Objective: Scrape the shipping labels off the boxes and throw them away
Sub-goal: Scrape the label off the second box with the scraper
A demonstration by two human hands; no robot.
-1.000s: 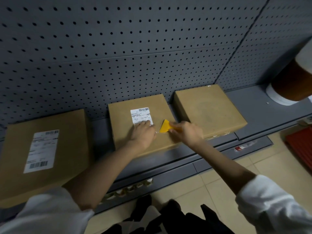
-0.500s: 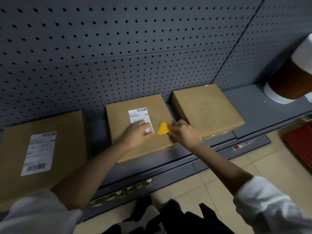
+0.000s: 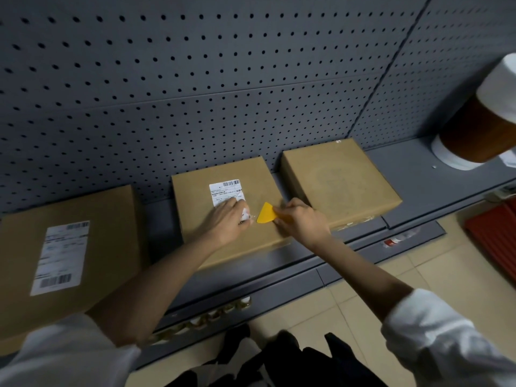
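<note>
Label (image 3: 226,191) on the middle box (image 3: 223,210), centre shelf; its lower edge is lifted and crumpled, the upper part with the barcode is flat and stuck. Left hand (image 3: 227,223) covers the label's lower part, fingers curled, pinching the loose white scrap at its 3 o'clock side. Right hand (image 3: 300,223) at 3 o'clock of the label, fingers closed around the handle of a yellow scraper (image 3: 266,217), blade pointing toward the scrap at 9 o'clock, just short of it. Judgement: keep blade low and shallow, push under the stuck edge toward 12 o'clock while the left hand pulls the flap taut; steep angle risks gouging cardboard. Box at 9 o'clock (image 3: 111,233) carries a whole label (image 3: 60,256); box at 3 o'clock (image 3: 337,182) looks bare. Shelf (image 3: 405,174) and pegboard (image 3: 195,93) beyond.
</note>
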